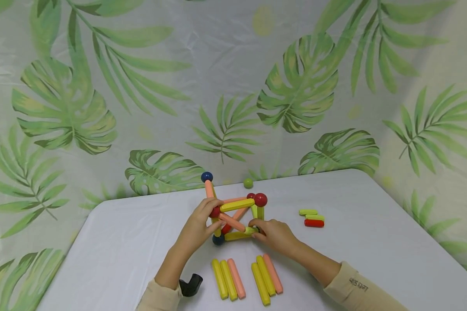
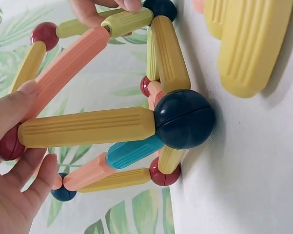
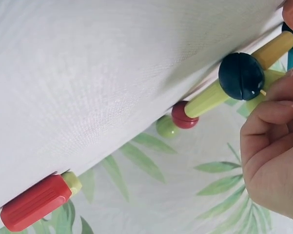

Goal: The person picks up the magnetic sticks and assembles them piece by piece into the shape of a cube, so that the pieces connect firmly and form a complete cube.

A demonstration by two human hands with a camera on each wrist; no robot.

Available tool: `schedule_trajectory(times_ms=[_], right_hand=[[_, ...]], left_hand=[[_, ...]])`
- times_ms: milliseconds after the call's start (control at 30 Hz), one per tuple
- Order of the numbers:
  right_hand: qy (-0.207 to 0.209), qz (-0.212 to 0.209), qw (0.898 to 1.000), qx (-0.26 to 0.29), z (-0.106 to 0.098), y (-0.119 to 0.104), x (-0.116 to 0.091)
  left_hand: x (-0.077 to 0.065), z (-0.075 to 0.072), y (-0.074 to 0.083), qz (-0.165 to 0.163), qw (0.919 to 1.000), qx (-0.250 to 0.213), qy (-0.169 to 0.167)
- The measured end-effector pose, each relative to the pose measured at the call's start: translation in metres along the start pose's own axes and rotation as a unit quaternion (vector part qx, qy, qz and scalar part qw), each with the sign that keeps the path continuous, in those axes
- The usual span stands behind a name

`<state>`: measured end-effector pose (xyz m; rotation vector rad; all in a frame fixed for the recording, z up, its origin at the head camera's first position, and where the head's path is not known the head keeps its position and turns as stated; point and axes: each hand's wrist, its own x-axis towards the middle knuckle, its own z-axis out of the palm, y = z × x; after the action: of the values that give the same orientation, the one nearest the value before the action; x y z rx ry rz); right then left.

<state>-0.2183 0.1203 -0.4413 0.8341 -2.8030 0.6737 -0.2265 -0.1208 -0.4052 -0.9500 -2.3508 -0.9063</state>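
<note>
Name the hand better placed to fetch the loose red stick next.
Right, likely: the right hand, though pinching a green stick, is nearer the loose red stick; the left hand, farther off, holds a red ball.

Dark lettering [image 1: 358,284] on the right sleeve [image 1: 346,290] seems to read "Let's S", its end unclear.

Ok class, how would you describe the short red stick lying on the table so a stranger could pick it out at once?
On the white table, look right of the ball-and-stick frame. A small cluster of three short sticks lies there. The red stick is nearest the person, its colour setting it apart from the two yellow-green sticks.
</note>
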Motion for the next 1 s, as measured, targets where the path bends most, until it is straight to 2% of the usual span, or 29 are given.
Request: schedule_trajectory(times_ms=[233, 467, 600, 700, 800, 900, 933, 1000], right_hand=[[0.003, 0.029, 1.000, -0.010, 0.002, -0.006, 0.002], [0.032, 0.048, 0.998, -0.032, 0.005, -0.012, 0.003], [0.042, 0.043, 0.997, -0.049, 0.006, -0.013, 0.003], [0.056, 0.013, 0.997, -0.044, 0.002, -0.012, 0.001], [0.111, -0.022, 0.993, -0.017, -0.004, -0.007, -0.001], [0.169, -0.015, 0.984, 0.046, -0.010, 0.002, -0.001], [0.170, -0.001, 0.982, 0.085, -0.012, 0.005, 0.000], [0.135, 0.043, 0.975, 0.172, -0.014, 0.010, 0.003]], left_hand=[[0.001, 0.000, -0.002, 0.002, 1.0000, -0.002, 0.003], [-0.002, 0.001, -0.003, 0.001, 0.9999, 0.002, 0.010], [-0.003, 0.002, -0.002, -0.003, 0.9998, -0.012, 0.013], [-0.003, 0.002, -0.002, -0.008, 0.9995, -0.026, 0.015], [-0.004, 0.002, -0.002, -0.008, 0.9991, -0.037, 0.018], [-0.003, 0.002, -0.001, -0.006, 0.9989, -0.042, 0.021], [-0.003, 0.002, -0.001, -0.006, 0.9988, -0.043, 0.021], [-0.002, 0.002, -0.001, -0.008, 0.9988, -0.043, 0.021]])
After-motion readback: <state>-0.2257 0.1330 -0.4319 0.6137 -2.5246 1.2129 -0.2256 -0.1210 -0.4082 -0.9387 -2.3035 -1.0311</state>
